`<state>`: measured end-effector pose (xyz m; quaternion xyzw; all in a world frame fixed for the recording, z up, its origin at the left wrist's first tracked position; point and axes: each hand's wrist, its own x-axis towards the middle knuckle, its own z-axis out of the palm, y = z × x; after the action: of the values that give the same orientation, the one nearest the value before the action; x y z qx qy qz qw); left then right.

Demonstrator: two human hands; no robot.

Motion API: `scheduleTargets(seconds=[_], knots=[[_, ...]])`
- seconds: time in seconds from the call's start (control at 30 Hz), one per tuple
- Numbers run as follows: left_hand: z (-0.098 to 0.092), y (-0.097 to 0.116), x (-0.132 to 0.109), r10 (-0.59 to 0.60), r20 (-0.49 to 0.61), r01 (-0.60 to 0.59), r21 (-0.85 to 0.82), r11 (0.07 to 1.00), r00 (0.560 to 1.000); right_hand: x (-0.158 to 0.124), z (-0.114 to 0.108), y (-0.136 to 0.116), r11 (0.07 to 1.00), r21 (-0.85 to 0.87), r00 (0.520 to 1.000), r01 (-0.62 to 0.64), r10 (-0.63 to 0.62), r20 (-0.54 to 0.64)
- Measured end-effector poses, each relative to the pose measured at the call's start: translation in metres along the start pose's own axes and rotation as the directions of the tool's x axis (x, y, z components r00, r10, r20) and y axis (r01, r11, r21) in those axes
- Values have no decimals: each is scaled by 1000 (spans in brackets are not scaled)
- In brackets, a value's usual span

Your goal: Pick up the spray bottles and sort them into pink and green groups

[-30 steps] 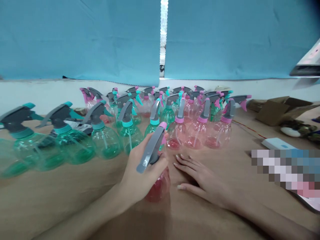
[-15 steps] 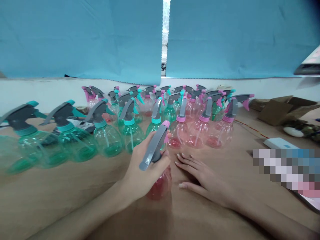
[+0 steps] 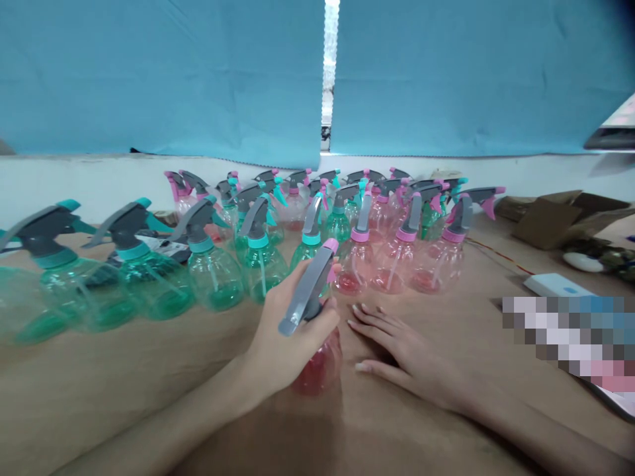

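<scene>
Pink spray bottle [image 3: 317,373] at six o'clock, close to upright, and here's the sweep from the left. Out towards nine o'clock, green bottles [image 3: 215,284] string along the table [image 3: 124,370] into the middle. Then, just left of six, the left hand [image 3: 280,337]: wrapped round the top of the pink one, the grey handle [image 3: 310,284] lying above the gap between thumb and forefinger, the pink nozzle [image 3: 330,244] aimed towards twelve. Does a finger press the trigger [image 3: 331,273]? Cannot tell; the hand hides most of it. To do this hold well, the palm should probably sit snug below the spray head, the base square to the wood, and the squeeze light, since that plastic looks thin. Up near twelve, a crowd of mixed bottles [image 3: 337,226], packed close. Swing right, between three and four: a front row of three pink bottles [image 3: 389,264]. Below them, between four and five, the right hand [image 3: 401,347], palm down, nothing in it, thumb and fingers apart, near the held bottle but not touching; a good spot from which to steady it. Far out at three: a white box [image 3: 555,286] and an open carton [image 3: 548,218].
</scene>
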<state>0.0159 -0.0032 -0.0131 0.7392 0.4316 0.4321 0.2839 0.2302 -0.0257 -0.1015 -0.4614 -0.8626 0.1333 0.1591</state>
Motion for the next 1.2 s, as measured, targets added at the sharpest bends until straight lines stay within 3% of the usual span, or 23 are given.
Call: scheduleTargets(seconds=[0.5, 0.8, 1.2], knots=[[-1, -9, -3, 12, -20, -12, -48, 999, 1000, -1, 0, 0, 1000, 6, 1000, 5, -5, -17], [-3, -3, 0, 29, 29, -28, -61, 998, 999, 0, -1, -1, 1000, -25, 1000, -6, 7, 19], [-4, 2, 4, 67, 45, -64, -65, 996, 997, -1, 0, 1, 1000, 22, 1000, 7, -7, -23]])
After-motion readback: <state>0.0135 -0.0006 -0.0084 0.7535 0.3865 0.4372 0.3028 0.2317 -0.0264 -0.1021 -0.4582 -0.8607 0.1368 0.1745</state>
